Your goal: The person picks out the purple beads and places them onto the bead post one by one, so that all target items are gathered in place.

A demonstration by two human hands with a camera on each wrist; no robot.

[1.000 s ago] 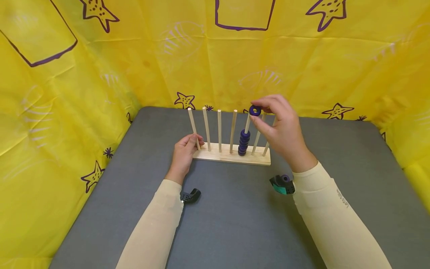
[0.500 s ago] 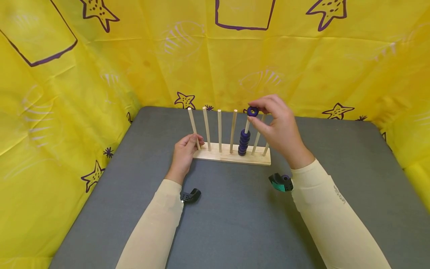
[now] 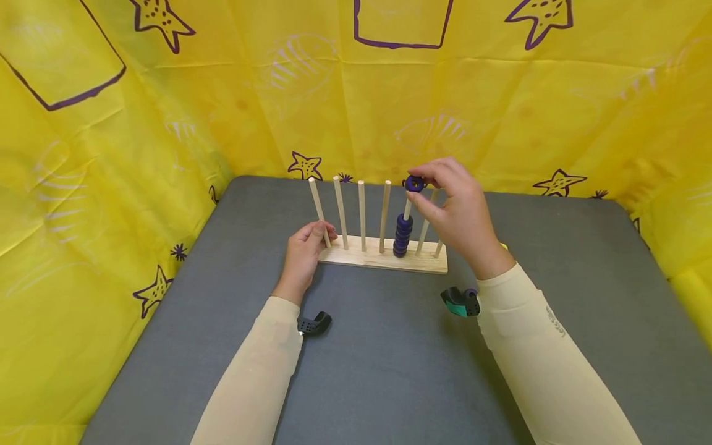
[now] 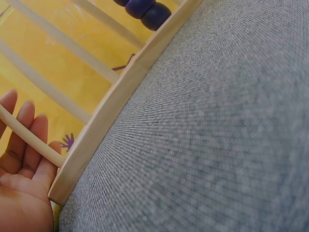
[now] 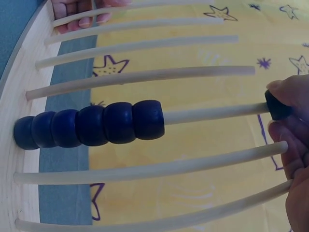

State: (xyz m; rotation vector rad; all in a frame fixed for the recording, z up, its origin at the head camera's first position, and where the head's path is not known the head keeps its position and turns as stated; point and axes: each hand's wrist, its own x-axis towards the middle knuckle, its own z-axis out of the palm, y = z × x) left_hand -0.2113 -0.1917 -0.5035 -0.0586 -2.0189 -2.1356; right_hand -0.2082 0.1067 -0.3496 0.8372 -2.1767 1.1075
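A wooden rack with a row of upright pegs stands on the grey table. My left hand holds the leftmost peg low down, fingers behind it; the left wrist view shows these fingers close to the base. Several dark blue beads are stacked at the bottom of one peg right of the middle; they fill its lower half in the right wrist view. At the tip of that peg, my right hand pinches another dark blue bead between thumb and fingers, its hole facing me.
Two bare pegs stand to the right of the stack, partly behind my right hand. A yellow cloth with drawn starfish hangs behind and beside the grey table. A black camera sticks out from my right wrist.
My right hand has shifted slightly left with the bead, from beside the peg tip to right over it. My left hand stays on the leftmost peg, and the stacked beads have not moved.
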